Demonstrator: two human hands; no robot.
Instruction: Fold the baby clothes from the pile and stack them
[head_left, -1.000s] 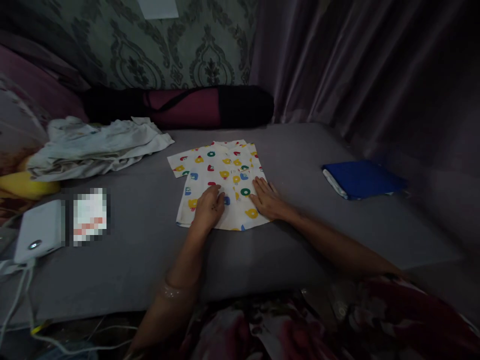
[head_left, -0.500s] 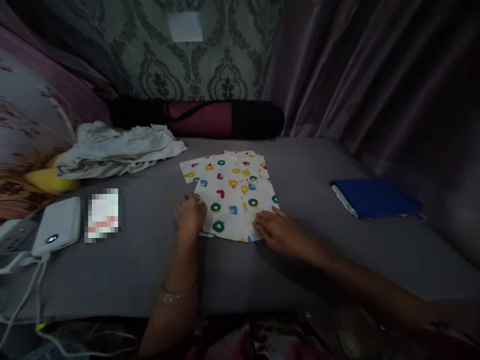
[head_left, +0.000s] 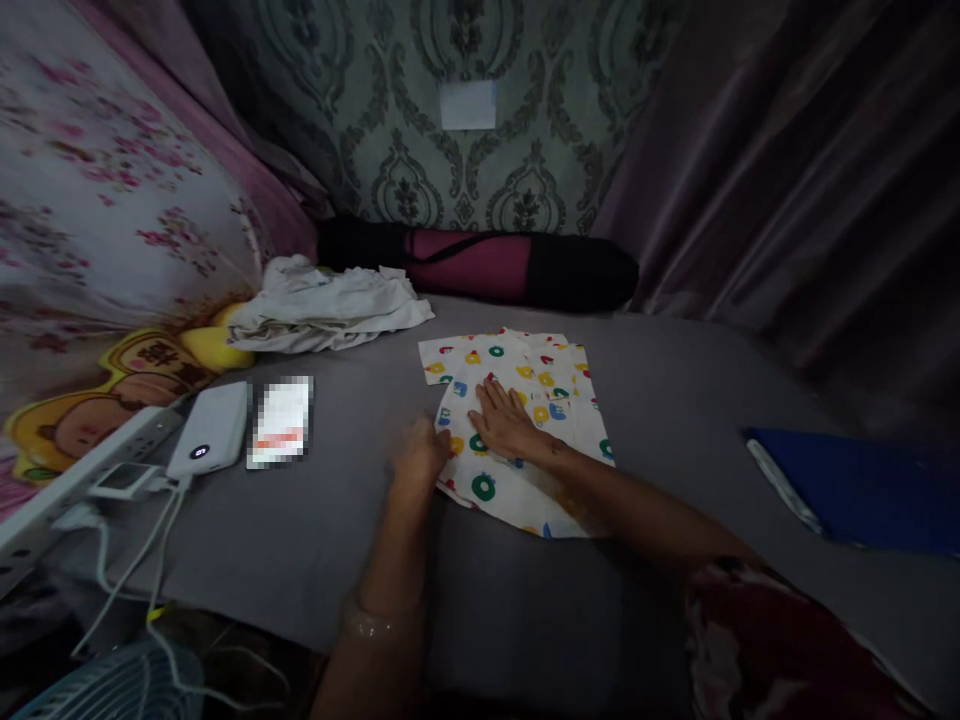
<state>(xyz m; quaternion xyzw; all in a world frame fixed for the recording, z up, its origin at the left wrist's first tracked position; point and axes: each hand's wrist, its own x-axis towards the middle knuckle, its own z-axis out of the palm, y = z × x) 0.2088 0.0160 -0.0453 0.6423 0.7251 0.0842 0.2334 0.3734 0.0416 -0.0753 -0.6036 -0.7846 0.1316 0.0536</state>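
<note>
A small white short-sleeved shirt (head_left: 544, 490) with a red, yellow, green and blue print lies spread out, its collar end away from me. My right hand (head_left: 506, 420) rests flat on its left half, fingers stretched out, with the forearm crossing over the lower part. At the shirt's left side edge is my left hand (head_left: 421, 450), slightly blurred, its fingers curled and the thumb against the cloth; it appears to pinch that edge.
A crumpled pale cloth (head_left: 330, 305) lies at the back left, before a black-and-maroon long bag (head_left: 469, 265). To the left are a white power bank (head_left: 214, 425), a power strip (head_left: 97, 480) with cables, and a blurred-out flat item (head_left: 281, 422). A blue folded item (head_left: 862, 490) lies right.
My right hand has moved from the shirt's lower right corner up and left onto its left half. My left hand stays at the left edge. The whole view has shifted.
</note>
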